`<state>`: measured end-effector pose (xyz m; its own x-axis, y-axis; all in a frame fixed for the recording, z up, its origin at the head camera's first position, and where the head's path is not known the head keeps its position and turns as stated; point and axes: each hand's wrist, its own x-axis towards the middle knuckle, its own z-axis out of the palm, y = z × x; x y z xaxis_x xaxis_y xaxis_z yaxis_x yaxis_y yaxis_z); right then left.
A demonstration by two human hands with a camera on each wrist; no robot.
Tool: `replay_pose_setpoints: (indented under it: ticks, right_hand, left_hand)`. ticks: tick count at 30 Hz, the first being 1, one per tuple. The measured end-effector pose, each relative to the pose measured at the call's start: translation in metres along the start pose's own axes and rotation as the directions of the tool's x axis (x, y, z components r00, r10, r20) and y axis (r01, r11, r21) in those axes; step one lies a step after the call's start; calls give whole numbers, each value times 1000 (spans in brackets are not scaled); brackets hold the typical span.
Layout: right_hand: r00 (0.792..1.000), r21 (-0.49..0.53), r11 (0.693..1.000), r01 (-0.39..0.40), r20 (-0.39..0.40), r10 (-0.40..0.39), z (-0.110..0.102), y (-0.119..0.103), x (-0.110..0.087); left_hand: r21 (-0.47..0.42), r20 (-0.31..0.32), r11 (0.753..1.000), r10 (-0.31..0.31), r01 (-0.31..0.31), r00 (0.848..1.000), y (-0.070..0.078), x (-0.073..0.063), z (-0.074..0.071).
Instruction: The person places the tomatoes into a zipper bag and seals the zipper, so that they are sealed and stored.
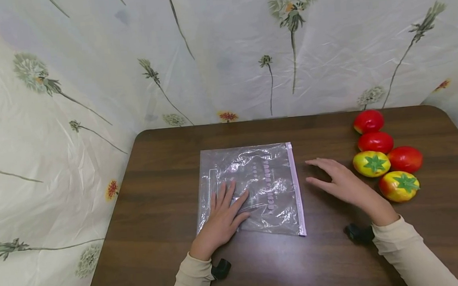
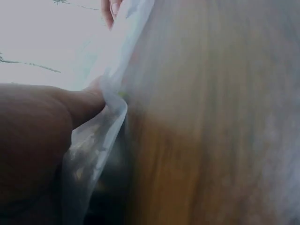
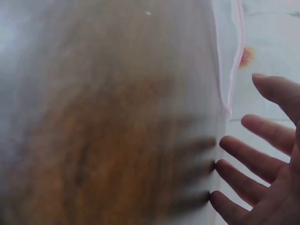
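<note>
A clear plastic zip bag with pink print lies flat on the brown wooden table. Its pink zip edge is on the right side. My left hand rests on the bag's lower left part, fingers spread. In the left wrist view the left thumb lies against the bag's film. To the right of the zip edge is my right hand, fingers extended and holding nothing. The right wrist view shows its fingertips low by the table surface, with the bag's pink edge beyond.
Several glossy toy fruits are grouped at the right: three red ones and two yellow ones with green star-shaped leaves. They sit close beyond my right hand. A flower-patterned sheet hangs behind the table's back edge and along its left side.
</note>
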<state>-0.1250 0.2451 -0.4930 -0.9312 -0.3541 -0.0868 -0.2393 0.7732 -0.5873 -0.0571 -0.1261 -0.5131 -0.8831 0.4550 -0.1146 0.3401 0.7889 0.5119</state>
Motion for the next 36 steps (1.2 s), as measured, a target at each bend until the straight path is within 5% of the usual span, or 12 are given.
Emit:
replay_pose_setpoints:
  ticks: [22,36]
  right_hand:
    - [987,-42,989,144,-71,-147,2,3,35]
    - [999,-23,999,47,-3,-47,3,1,55]
  left_hand:
    - [-34,23,999,-28,28,999,2,-2,-3]
    - [-35,34,999,-29,30,999,1,-1,-3]
